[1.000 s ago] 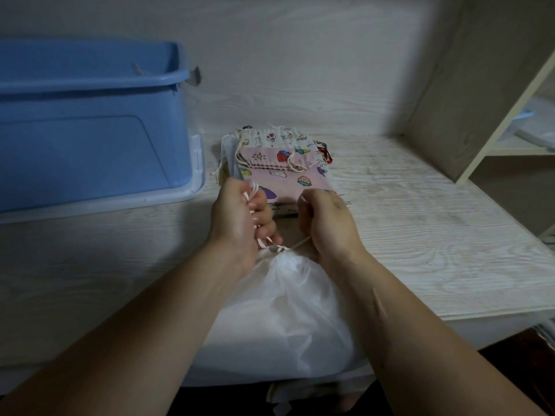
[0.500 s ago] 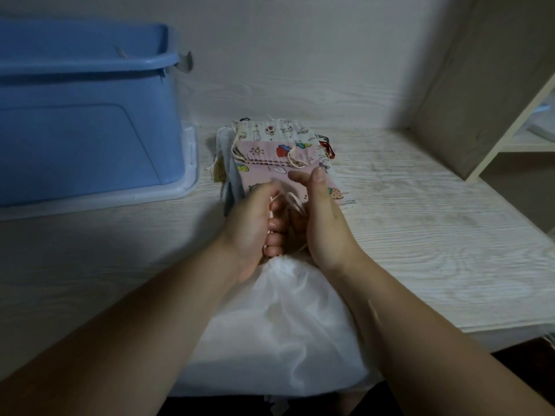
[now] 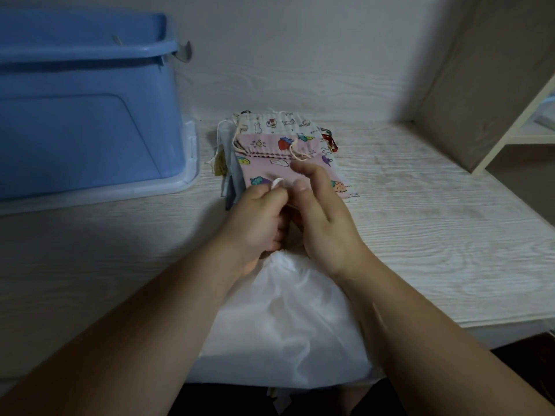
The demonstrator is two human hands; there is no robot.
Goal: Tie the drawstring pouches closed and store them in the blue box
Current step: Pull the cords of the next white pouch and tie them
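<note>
A large white drawstring pouch (image 3: 285,319) lies at the table's near edge, its gathered neck pointing away from me. My left hand (image 3: 258,217) and my right hand (image 3: 321,211) meet just above that neck, and both pinch its white drawstring (image 3: 277,183), a loop of which shows between the fingers. Behind the hands lies a stack of patterned pouches, a pink one with fruit prints (image 3: 270,154) on top. The blue box (image 3: 81,115) stands open at the far left.
The blue box rests on a pale lid or tray (image 3: 186,181). A wooden shelf unit (image 3: 492,85) rises at the right. The light wood-grain table (image 3: 435,223) ends close to my body.
My hands came together from being apart on the cord and moved slightly away from me over the pouch neck. A loop of cord now shows at my left fingertips.
</note>
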